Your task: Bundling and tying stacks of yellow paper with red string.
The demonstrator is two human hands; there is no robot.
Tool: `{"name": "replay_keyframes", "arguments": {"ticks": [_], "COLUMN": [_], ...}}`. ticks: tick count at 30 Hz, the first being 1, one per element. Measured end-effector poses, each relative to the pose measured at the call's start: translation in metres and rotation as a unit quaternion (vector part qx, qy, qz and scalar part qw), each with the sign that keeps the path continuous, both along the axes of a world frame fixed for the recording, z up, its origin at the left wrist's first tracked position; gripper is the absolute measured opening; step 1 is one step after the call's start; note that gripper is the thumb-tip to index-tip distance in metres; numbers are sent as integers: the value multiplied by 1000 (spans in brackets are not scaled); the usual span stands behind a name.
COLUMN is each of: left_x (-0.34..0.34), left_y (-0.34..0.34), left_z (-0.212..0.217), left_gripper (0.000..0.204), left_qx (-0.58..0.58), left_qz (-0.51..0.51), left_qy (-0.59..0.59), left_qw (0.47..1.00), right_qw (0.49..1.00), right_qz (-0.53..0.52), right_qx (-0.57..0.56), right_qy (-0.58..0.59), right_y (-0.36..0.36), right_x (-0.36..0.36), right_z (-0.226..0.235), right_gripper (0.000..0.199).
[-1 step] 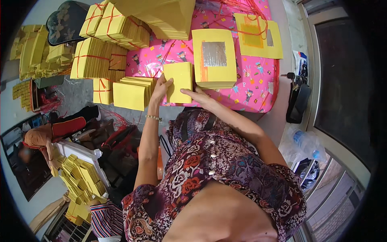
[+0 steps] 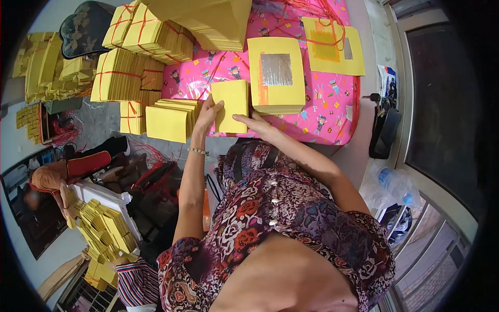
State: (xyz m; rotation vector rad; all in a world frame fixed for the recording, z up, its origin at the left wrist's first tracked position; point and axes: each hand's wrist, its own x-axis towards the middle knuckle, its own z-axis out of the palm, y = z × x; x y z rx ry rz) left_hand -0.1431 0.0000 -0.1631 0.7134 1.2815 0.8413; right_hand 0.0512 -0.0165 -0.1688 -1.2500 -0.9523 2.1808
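Between my hands is a rectangular folded yellow paper piece (image 2: 231, 99), at the front edge of the pink printed table cover (image 2: 327, 122). My left hand (image 2: 207, 113) is closed on its left edge, thumb on top and the other fingers mostly hidden. My right hand (image 2: 255, 123) grips the lower right edge, its thumb lying across the face and its fingers partly out of sight behind. Just right of it stands a pile of yellow sheets (image 2: 283, 99), with a silver patch (image 2: 277, 70) and an orange strip on the top one. Close to my left hand sits a row of folded yellow papers (image 2: 166, 124).
Bundles tied with red string (image 2: 117, 75) are stacked at the left, below a tall yellow stack (image 2: 208, 21). Loose red string (image 2: 332, 26) lies over more yellow sheets (image 2: 353, 52) at the far right. Two other people work at the left, near a heap of yellow papers (image 2: 106, 226).
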Motion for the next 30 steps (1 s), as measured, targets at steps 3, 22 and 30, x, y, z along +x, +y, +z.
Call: {"name": "replay_keyframes", "arguments": {"ticks": [3,22,30], "left_x": [0,2,-12], "left_y": [-1,-21,-31], "left_z": [-16,-33,-47], "left_gripper": [49,59,43], "left_qx": [63,-36,-36], "left_qz": [-6,183,175], "left_qy": [95,-54,-112], "left_qw": [993,981,977], "right_qw": [1000,971,979], "right_qz": [0,16,29], "right_qx": [8,-56,88], "right_qy": [-9,-231,-184], "right_y": [0,-3,-7], "right_x": [-5,-34,-33], "right_z": [-18,-36,-31], "right_gripper": [69,109,108]}}
